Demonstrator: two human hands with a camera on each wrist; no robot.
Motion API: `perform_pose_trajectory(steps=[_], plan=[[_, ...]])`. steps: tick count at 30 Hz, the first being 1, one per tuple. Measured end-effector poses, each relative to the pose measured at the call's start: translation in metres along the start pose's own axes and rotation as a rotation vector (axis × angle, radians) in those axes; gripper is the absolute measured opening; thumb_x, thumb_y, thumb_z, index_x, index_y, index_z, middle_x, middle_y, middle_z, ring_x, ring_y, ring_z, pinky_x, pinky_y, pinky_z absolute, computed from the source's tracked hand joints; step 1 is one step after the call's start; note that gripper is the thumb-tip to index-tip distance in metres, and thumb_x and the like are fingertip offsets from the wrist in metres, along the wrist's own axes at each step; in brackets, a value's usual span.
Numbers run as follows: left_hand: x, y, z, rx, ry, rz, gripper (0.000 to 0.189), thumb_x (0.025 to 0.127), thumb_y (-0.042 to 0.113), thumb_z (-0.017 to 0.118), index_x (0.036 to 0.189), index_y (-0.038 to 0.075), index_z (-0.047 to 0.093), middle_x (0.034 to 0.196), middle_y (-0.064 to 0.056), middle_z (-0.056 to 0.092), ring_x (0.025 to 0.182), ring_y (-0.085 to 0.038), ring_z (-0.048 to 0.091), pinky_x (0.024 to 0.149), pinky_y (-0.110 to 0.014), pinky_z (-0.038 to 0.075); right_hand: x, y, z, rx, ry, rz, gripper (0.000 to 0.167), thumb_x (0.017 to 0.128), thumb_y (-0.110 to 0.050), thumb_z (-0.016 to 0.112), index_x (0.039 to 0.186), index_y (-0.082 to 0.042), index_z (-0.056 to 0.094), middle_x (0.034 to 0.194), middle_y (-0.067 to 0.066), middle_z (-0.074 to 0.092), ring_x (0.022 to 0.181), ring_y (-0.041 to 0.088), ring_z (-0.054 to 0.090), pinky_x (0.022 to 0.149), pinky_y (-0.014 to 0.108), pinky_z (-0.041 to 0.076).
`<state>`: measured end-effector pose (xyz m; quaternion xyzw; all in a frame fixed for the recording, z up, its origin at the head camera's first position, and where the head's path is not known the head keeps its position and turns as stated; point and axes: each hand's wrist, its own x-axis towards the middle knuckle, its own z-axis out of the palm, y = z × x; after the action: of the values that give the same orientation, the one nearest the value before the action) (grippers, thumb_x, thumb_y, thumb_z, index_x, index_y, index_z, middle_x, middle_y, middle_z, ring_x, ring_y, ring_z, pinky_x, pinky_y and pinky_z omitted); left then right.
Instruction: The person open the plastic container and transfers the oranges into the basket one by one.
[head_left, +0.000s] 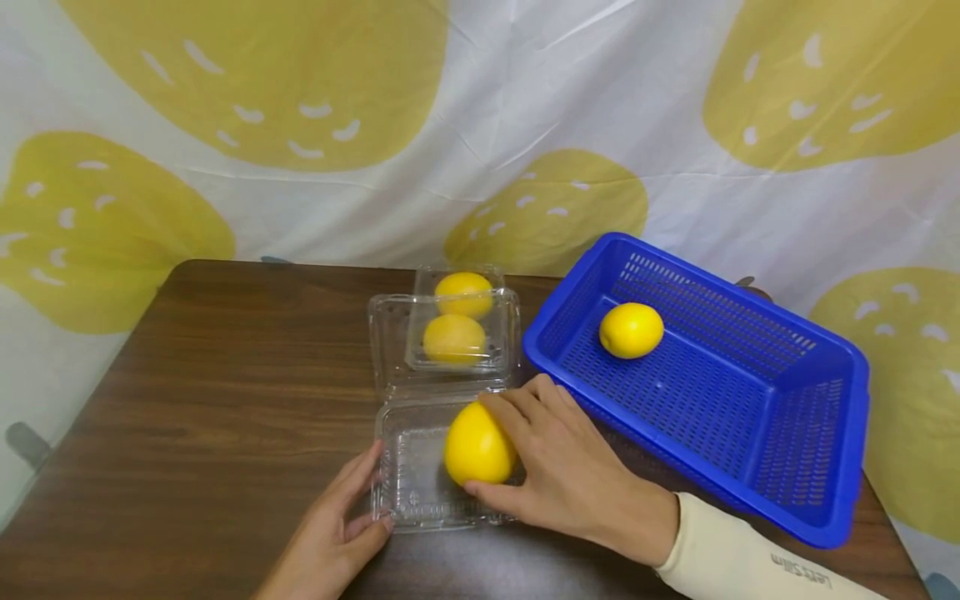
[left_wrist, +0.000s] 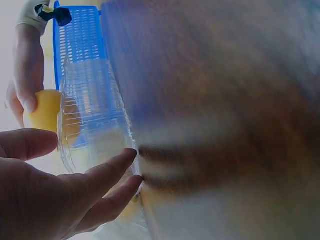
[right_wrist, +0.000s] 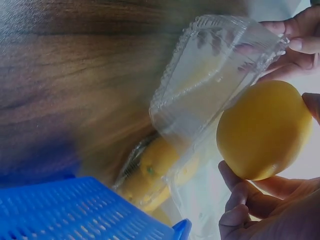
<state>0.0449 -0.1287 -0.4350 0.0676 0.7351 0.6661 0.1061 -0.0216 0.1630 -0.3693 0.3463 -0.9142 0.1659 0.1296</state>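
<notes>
My right hand [head_left: 573, 462] grips a yellow lemon [head_left: 480, 443] between thumb and fingers, over the right side of an open clear plastic box [head_left: 420, 467]. In the right wrist view the lemon [right_wrist: 265, 130] shows at the fingertips, above the box rim. At the near left corner of the box, my left hand [head_left: 330, 521] holds its edge, thumb at the front and fingers along the left wall. The lid [head_left: 390, 342] of the box is hinged back on the far side. In the left wrist view the left fingertips touch the low wall of the box [left_wrist: 100, 115].
Behind the lid stands another clear box [head_left: 498, 358] with yellow lemons [head_left: 453, 337] inside. To the right, a blue plastic basket [head_left: 750, 492] holds one lemon [head_left: 632, 330]. Brown wood-grain table [head_left: 225, 400] extends left; a patterned cloth [head_left: 337, 208] hangs behind.
</notes>
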Motion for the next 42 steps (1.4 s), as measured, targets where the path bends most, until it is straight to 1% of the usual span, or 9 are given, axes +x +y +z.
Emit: perform_pose_trajectory(steps=[6,10,13,19,23,28,34,38,42], plan=[[0.000,0.001,0.000,0.001,-0.002,-0.002,0.089,0.090,-0.017,0.072,0.168,-0.008,0.031,0.175,-0.031,0.028,0.151,-0.054,0.040,0.105,-0.034,0.059,-0.001,0.004,-0.008,-0.001,0.021,-0.015,0.087,0.079,-0.061,0.091,0.142,-0.004,0.068,0.121,0.007,0.075,0.108,0.022,0.056,0.094,0.043,0.054],[-0.001,0.002,0.000,-0.002,-0.002,-0.006,0.089,0.090,-0.017,0.072,0.168,-0.007,0.030,0.175,-0.030,0.028,0.152,-0.054,0.040,0.104,-0.028,0.059,-0.002,0.007,-0.013,0.006,0.038,-0.021,0.087,0.079,-0.059,0.092,0.142,-0.004,0.068,0.123,0.008,0.075,0.107,0.023,0.056,0.093,0.043,0.054],[-0.001,0.003,0.000,-0.003,-0.004,0.001,0.089,0.090,-0.018,0.072,0.168,-0.007,0.030,0.175,-0.030,0.028,0.152,-0.056,0.039,0.104,-0.026,0.058,-0.002,0.009,-0.017,0.008,0.052,-0.027,0.087,0.078,-0.057,0.092,0.142,-0.003,0.068,0.123,0.008,0.075,0.107,0.024,0.056,0.094,0.044,0.053],[-0.001,0.003,0.000,-0.004,-0.007,-0.002,0.090,0.090,-0.018,0.072,0.169,-0.007,0.030,0.175,-0.031,0.026,0.152,-0.058,0.038,0.105,-0.034,0.059,-0.002,0.013,-0.026,-0.012,0.088,-0.047,0.086,0.078,-0.054,0.091,0.141,-0.001,0.068,0.122,0.010,0.074,0.103,0.025,0.055,0.093,0.045,0.052],[-0.001,0.002,0.000,-0.002,-0.007,0.007,0.089,0.090,-0.018,0.072,0.168,-0.008,0.030,0.175,-0.032,0.027,0.152,-0.060,0.038,0.106,-0.036,0.058,-0.001,0.017,-0.030,-0.019,0.108,-0.058,0.085,0.077,-0.053,0.091,0.139,0.000,0.069,0.120,0.010,0.074,0.101,0.025,0.055,0.091,0.045,0.053],[0.000,0.001,0.000,-0.006,-0.011,0.028,0.089,0.090,-0.019,0.071,0.168,-0.009,0.030,0.174,-0.033,0.027,0.151,-0.061,0.038,0.106,-0.037,0.058,-0.001,0.023,-0.036,-0.032,0.127,-0.065,0.084,0.077,-0.052,0.092,0.137,0.001,0.069,0.117,0.011,0.074,0.101,0.027,0.056,0.090,0.047,0.054],[0.000,0.000,0.000,-0.008,-0.015,0.018,0.090,0.090,-0.019,0.071,0.168,-0.008,0.029,0.175,-0.033,0.026,0.152,-0.061,0.037,0.106,-0.037,0.058,-0.001,0.030,-0.044,-0.045,0.126,-0.058,0.082,0.076,-0.052,0.092,0.135,0.001,0.070,0.116,0.013,0.075,0.102,0.030,0.058,0.093,0.049,0.054],[-0.001,0.001,0.000,-0.001,-0.012,0.018,0.090,0.089,-0.019,0.071,0.168,-0.008,0.029,0.175,-0.033,0.026,0.151,-0.061,0.038,0.106,-0.038,0.058,-0.001,0.035,-0.050,-0.060,0.120,-0.060,0.083,0.076,-0.052,0.093,0.136,0.001,0.070,0.115,0.013,0.076,0.101,0.030,0.058,0.089,0.049,0.054],[0.000,0.001,0.000,0.004,-0.011,0.017,0.090,0.090,-0.019,0.071,0.168,-0.009,0.029,0.175,-0.033,0.026,0.151,-0.061,0.038,0.106,-0.037,0.058,0.001,0.042,-0.057,-0.055,0.142,-0.081,0.081,0.076,-0.049,0.094,0.134,0.002,0.071,0.113,0.013,0.076,0.099,0.031,0.058,0.086,0.050,0.054]])
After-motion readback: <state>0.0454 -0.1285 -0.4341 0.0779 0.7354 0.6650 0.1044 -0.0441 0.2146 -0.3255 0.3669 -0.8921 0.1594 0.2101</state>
